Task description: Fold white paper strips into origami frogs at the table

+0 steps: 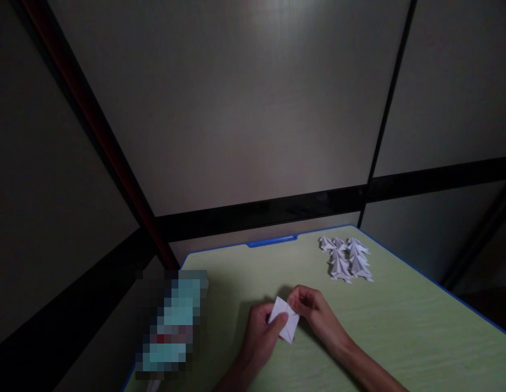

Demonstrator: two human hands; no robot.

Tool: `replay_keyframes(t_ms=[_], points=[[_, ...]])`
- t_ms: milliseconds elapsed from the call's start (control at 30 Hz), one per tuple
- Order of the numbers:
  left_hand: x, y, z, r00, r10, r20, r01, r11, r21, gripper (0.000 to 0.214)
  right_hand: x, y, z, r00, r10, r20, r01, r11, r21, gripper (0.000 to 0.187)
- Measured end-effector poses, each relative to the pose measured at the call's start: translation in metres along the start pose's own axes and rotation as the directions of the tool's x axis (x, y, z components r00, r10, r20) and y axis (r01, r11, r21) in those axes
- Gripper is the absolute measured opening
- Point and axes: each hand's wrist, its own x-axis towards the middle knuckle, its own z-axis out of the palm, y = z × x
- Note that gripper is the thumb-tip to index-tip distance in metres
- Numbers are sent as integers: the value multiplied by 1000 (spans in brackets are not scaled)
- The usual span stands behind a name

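A small white square of folded paper (292, 328), marked with crease lines, is held above the middle of the table. My left hand (261, 331) grips it from the left, thumb lying across its face and the other fingers behind. At its upper right edge my right hand (308, 302) pinches the paper between thumb and curled fingers. Farther off to the right, several white origami figures (340, 267) with pointed tips sit grouped in rows on the table.
The pale green table (253, 277) has a blue rim and a blue handle-like strip (272, 240) at its far edge. A pixelated, blurred-out object (175, 321) lies at the left. Behind the table stand grey panels (253, 109) with dark bands.
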Motion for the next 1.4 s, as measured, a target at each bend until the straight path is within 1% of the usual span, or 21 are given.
replay_keyframes(t_ms=[200, 300, 400, 567, 667, 733, 867, 967, 1033, 1200, 1400], points=[[0, 3, -2, 1000, 24, -4, -24, 1000, -3, 23, 2, -1, -2, 989, 1, 148, -5, 1000, 29, 22], [0, 3, -2, 999, 39, 6, -39, 999, -17, 24, 2, 2, -2, 984, -6, 180, -2, 999, 43, 26], [0, 2, -2, 1000, 29, -11, -29, 999, -34, 24, 1, 4, -2, 985, 3, 173, -15, 998, 67, 28], [-1, 0, -2, 999, 15, -34, -16, 999, -31, 21, 0, 3, -1, 989, 55, 141, -67, 994, 83, 30], [-1, 1, -2, 1000, 18, -16, -18, 999, -45, 19, 0, 1, -1, 990, 63, 122, -71, 996, 62, 30], [-2, 1, -2, 1000, 14, -2, -14, 998, -54, 19, 0, 0, -1, 989, 70, 132, -78, 995, 56, 31], [-2, -1, -3, 1000, 10, 14, -9, 998, -61, 22, -1, -2, 0, 987, 77, 144, -89, 993, 80, 36], [-2, -1, -3, 999, 14, 47, -11, 998, -63, 24, -1, -1, 1, 987, 76, 138, -90, 991, 100, 36], [-1, -1, -3, 997, 19, 72, -14, 997, -70, 26, -1, -1, 1, 989, 64, 133, -79, 991, 109, 35], [1, -1, -2, 998, 10, 67, -3, 996, -94, 27, 0, -1, 0, 996, 20, 91, -25, 998, 55, 34], [2, 2, -3, 993, -58, 103, 72, 988, -137, 26, 0, -4, -2, 999, -21, 44, 21, 1000, 2, 32]])
